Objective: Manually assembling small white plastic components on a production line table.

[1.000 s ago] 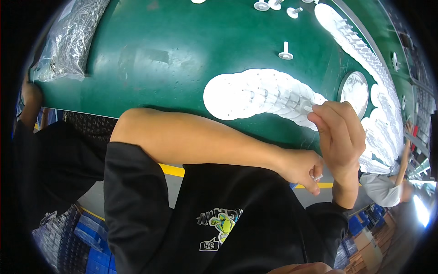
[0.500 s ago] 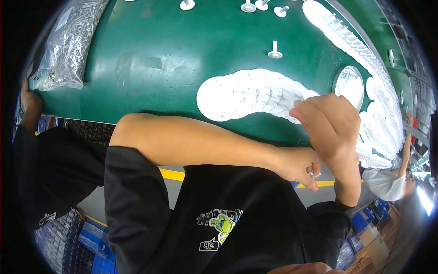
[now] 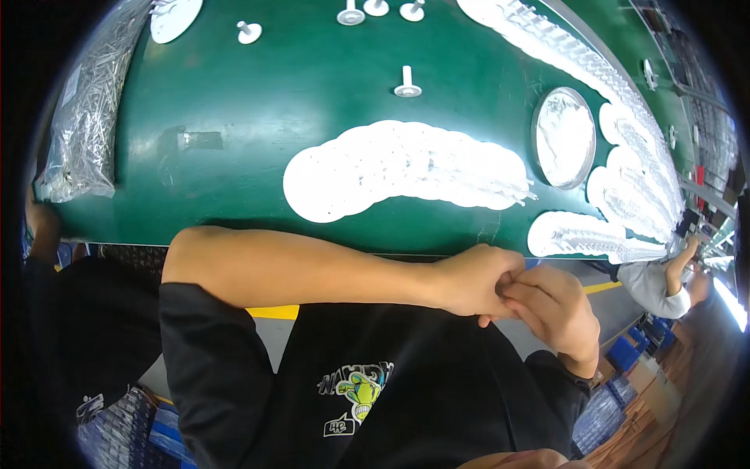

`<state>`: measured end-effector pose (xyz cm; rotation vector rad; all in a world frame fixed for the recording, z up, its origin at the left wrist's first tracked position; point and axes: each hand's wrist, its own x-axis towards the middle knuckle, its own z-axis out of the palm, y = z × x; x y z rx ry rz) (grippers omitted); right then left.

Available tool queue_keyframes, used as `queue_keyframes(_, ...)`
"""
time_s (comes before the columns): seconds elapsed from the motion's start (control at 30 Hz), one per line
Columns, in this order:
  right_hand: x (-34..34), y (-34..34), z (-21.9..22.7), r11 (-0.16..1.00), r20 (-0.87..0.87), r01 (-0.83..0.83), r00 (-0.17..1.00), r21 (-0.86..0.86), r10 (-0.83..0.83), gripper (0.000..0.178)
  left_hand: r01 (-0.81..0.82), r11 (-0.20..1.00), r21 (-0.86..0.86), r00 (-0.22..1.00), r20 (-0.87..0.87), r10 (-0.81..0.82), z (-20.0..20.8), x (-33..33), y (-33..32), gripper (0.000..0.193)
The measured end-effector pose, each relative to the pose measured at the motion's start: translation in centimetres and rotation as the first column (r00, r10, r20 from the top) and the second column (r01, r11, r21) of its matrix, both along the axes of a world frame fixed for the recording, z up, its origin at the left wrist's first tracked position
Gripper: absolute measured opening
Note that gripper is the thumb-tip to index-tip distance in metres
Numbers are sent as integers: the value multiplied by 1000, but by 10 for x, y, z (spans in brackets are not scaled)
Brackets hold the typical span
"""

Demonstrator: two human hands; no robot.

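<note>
In front of my body, just off the table's near edge, my two hands meet. My left hand is closed, its thumb and fingers pinched against the right fingertips. My right hand is also closed, with its fingers curled in to the left hand. Whatever sits between the fingers is hidden. Beyond them on the green table lies a curved row of overlapping white discs, thin stems showing at its right end. To the right of that row stands a round metal-rimmed dish with shiny contents too bright to make out.
A single white flanged stem stands mid-table, with several similar parts along the far side. More rows of white discs crowd the right. A clear bag of metal pins lies at left. Other people are at both sides.
My right hand has come down from over the discs to join my left hand. Small whitish pieces seen in my left fingers before are now hidden. The view has shifted right.
</note>
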<state>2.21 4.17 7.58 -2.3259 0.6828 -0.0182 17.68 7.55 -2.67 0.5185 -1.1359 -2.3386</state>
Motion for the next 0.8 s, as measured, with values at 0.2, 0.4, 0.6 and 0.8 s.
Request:
queue_keyframes(0.2,-18,0,6,996,-100,94,991,-6,-94,20,-52,996,71,998,42,50,7,3,-2,29)
queue_keyframes(0.4,-38,-38,3,877,105,436,900,-201,-423,14,-200,972,123,976,-65,209,1,-4,1,41)
queue_keyframes(0.6,-39,-110,-40,637,315,611,790,-470,-526,11,-67,998,7,997,-33,67,-5,-2,-3,39)
queue_keyframes(0.8,-31,-126,-55,625,283,456,889,-633,-361,13,-19,999,-44,999,-29,18,-7,0,-2,34)
